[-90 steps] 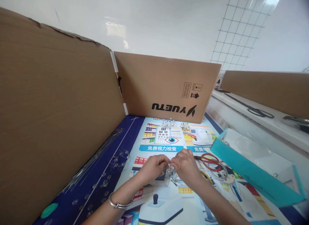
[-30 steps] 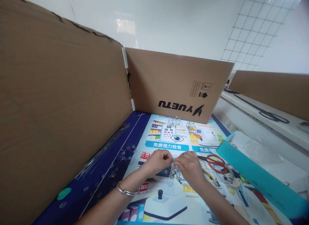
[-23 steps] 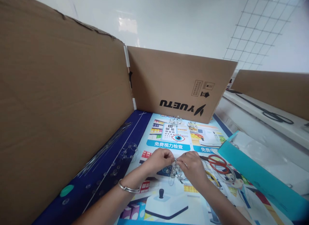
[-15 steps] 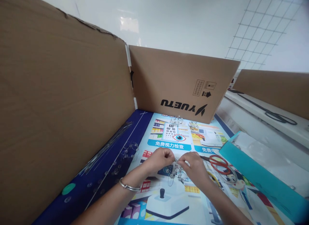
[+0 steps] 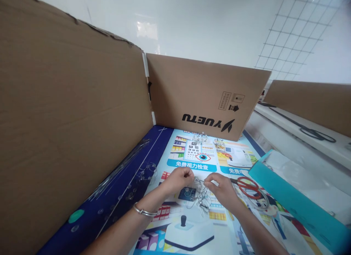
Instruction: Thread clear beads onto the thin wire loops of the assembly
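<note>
Between my hands hangs a tangled cluster of thin wire and clear beads (image 5: 201, 197), just over the printed table cover. My left hand (image 5: 181, 180), with a silver bangle on its wrist, is closed in a pinch at the cluster's upper left. To the right, thumb and forefinger of my right hand (image 5: 221, 187) pinch the wire at the cluster's upper edge. The wire ends inside the fingers are too fine to follow. Close by my right hand lie red-handled scissors (image 5: 248, 187).
Cardboard panels (image 5: 208, 94) stand at the left and back. Thin straight wires (image 5: 120, 167) and loose clear beads (image 5: 131, 193) lie on the blue strip, near a green disc (image 5: 76, 216). Two beaded wire pieces (image 5: 200, 139) sit at the back. A teal box (image 5: 296, 200) is at right.
My hands have moved slightly apart, with a stretch of wire showing between them. The beaded cluster has turned and hangs a little lower.
</note>
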`<state>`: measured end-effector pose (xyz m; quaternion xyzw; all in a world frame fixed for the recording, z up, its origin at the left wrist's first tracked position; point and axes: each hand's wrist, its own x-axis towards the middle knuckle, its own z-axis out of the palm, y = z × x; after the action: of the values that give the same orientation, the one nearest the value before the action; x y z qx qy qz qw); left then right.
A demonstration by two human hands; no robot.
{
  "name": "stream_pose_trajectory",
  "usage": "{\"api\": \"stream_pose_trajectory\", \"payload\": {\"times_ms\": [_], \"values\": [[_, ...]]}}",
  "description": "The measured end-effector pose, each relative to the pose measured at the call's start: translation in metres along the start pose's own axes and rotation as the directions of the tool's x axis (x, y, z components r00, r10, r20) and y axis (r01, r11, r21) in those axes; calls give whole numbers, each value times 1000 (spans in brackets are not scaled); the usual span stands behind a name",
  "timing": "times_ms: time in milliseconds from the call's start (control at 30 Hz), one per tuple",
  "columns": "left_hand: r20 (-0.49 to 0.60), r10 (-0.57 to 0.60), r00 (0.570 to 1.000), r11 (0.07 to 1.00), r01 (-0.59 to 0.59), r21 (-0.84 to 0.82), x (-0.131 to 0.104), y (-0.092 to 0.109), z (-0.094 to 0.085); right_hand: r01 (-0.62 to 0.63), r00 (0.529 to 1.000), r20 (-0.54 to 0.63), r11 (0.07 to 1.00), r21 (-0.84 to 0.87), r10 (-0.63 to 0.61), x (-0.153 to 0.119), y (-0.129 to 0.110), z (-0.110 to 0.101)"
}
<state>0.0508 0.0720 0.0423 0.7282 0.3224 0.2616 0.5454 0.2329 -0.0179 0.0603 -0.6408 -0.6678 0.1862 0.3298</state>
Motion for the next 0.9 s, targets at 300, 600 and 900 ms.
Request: {"api": "stream_pose_trajectory", "payload": {"times_ms": [300, 600, 900], "values": [[12, -16, 1000, 994, 17, -104, -7, 16, 6, 236, 957, 6, 769, -595, -289, -2, -5, 6], [-150, 176, 973, 956, -133, 261, -14, 22, 34, 179, 951, -15, 593, -785, -308, -11, -28, 22], [-89, 310, 946, 853, -236, 465, -22, 16, 52, 49, 999, 48, 787, -615, -24, -9, -26, -3]]}}
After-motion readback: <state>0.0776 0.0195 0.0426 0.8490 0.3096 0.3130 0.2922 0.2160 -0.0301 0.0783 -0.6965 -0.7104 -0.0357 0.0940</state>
